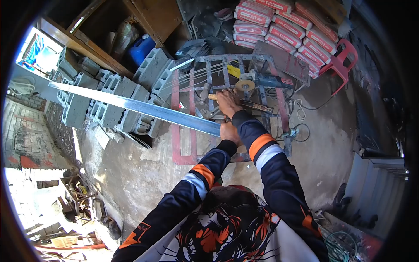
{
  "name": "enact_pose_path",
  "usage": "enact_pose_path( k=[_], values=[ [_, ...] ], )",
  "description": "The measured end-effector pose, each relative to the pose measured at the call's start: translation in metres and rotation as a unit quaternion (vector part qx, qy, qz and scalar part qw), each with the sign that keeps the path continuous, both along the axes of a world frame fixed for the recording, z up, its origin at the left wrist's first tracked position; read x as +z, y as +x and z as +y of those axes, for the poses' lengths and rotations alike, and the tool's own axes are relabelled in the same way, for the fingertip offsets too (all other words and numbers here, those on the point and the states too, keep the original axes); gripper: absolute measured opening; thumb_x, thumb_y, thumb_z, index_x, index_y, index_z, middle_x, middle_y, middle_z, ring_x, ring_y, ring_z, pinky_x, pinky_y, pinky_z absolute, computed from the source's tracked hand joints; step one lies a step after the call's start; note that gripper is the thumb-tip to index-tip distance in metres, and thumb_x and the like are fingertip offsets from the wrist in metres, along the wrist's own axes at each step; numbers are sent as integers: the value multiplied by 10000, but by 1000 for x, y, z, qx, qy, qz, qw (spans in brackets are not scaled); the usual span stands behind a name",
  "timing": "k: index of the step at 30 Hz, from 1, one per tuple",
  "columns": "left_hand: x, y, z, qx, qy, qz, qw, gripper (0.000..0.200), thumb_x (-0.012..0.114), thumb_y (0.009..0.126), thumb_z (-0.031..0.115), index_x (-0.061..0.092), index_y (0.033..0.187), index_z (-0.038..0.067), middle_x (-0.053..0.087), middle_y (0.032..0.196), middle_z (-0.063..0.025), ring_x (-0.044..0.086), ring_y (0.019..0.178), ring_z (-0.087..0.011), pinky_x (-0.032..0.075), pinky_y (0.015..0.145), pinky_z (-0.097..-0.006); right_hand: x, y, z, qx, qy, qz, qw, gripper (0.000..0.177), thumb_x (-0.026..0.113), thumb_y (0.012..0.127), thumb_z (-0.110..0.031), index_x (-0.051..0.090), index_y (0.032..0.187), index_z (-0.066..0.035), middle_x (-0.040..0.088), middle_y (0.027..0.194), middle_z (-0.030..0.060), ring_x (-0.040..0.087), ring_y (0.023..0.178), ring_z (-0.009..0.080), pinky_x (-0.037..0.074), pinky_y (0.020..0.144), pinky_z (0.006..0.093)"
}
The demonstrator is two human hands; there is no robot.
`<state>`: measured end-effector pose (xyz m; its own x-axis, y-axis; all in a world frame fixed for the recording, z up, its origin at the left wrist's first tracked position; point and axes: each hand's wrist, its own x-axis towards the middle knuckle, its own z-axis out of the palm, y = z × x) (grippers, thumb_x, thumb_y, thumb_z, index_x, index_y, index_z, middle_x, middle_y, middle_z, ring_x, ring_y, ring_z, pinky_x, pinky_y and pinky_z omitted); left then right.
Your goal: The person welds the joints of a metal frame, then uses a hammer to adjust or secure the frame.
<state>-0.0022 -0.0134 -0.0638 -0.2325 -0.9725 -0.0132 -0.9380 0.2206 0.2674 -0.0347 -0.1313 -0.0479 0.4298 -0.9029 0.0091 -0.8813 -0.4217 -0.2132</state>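
A long silver metal bar (pixel 148 110) runs from the upper left to the middle of the view. My left hand (pixel 230 132) is closed around its near end. Just above, my right hand (pixel 228 102) reaches over the welded metal frame (pixel 193 126), its fingers closed around a tool with a wooden handle (pixel 212 97). The tool's far part is hard to make out among the things on the frame. An angle grinder (pixel 270 81) with a round disc lies right of my right hand, near a yellow object (pixel 233 71).
Grey hollow blocks (pixel 114 102) are stacked at the left, below a wooden cabinet (pixel 83 46) with a blue container (pixel 142 50). Red-and-white bags (pixel 283 35) and a pink chair (pixel 343 65) stand at the upper right. Cables (pixel 321 106) trail near the frame. Grey sheets (pixel 377 187) lie at the right.
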Motion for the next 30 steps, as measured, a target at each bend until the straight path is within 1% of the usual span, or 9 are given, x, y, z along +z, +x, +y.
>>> enact_pose_path(
  k=[1, 3, 7, 12, 14, 16, 21, 27, 30],
  values=[
    [3, -1, 5, -9, 4, 1, 1000, 391, 587, 876, 458, 684, 1037, 116, 718, 989, -125, 688, 900, -304, 523, 731, -431, 1, 2, 2, -6, -9, -50, 999, 187, 625, 852, -164, 692, 991, -58, 667, 1046, 169, 621, 1053, 349, 488, 890, 460],
    [8, 0, 13, 159, 63, 404, 899, 415, 608, 908, 416, 632, 1146, 78, 700, 1040, -112, 660, 965, -299, 487, 873, -452, 14, 10, 5, -31, -28, -77, 996, 189, 617, 862, -166, 684, 997, -53, 669, 1040, 174, 635, 1013, 363, 510, 841, 469],
    [-33, 15, 4, 160, 114, 470, 860, 403, 578, 927, 371, 638, 1197, 79, 687, 1134, -136, 622, 1092, -267, 509, 885, -413, 91, 0, 52, -115, -57, -194, 972, 204, 575, 910, -176, 639, 1038, -31, 673, 962, 203, 661, 871, 407, 531, 734, 505],
    [39, -3, -4, -25, 126, -122, 984, 451, 487, 936, 460, 751, 913, 95, 734, 876, -166, 718, 793, -333, 503, 890, -416, 115, -86, 201, -228, 123, -548, 795, 309, 453, 1035, -311, 559, 1040, -21, 627, 756, 164, 648, 683, 356, 485, 592, 416],
    [49, -12, 0, -8, 56, -133, 989, 541, 398, 940, 474, 746, 799, 85, 729, 823, -164, 720, 772, -330, 542, 752, -446, 99, -125, 265, -310, 199, -695, 618, 387, 397, 1054, -411, 562, 1085, -63, 475, 690, -27, 438, 510, 48, 375, 449, 228],
    [38, -10, -4, -30, 62, -141, 988, 446, 425, 931, 415, 722, 789, 114, 723, 789, -138, 709, 711, -344, 557, 639, -469, 67, -159, 310, -441, 183, -735, 482, 414, 425, 1035, -459, 540, 1102, -68, 462, 668, -22, 413, 453, 57, 349, 401, 224],
    [45, -13, 0, -51, 69, -199, 976, 408, 388, 945, 406, 707, 909, 154, 719, 895, -174, 705, 821, -360, 565, 694, -476, 27, -211, 340, -479, 201, -773, 364, 342, 428, 1038, -443, 502, 1032, -109, 458, 648, -28, 396, 441, 58, 349, 387, 231],
    [50, -20, -2, -43, 91, -245, 964, 465, 330, 970, 407, 702, 1018, 131, 710, 1045, -168, 684, 977, -365, 540, 838, -482, 5, -192, 332, -423, 283, -754, 415, 369, 465, 1009, -483, 499, 932, -124, 454, 641, -42, 402, 440, 70, 369, 391, 252],
    [47, -22, -4, -4, 92, -248, 964, 488, 316, 973, 418, 703, 1027, 125, 707, 1053, -174, 681, 978, -374, 538, 841, -480, 10, -184, 331, -463, 201, -781, 368, 370, 462, 1011, -480, 493, 921, -122, 447, 642, -45, 397, 441, 68, 370, 395, 251]
  ],
)
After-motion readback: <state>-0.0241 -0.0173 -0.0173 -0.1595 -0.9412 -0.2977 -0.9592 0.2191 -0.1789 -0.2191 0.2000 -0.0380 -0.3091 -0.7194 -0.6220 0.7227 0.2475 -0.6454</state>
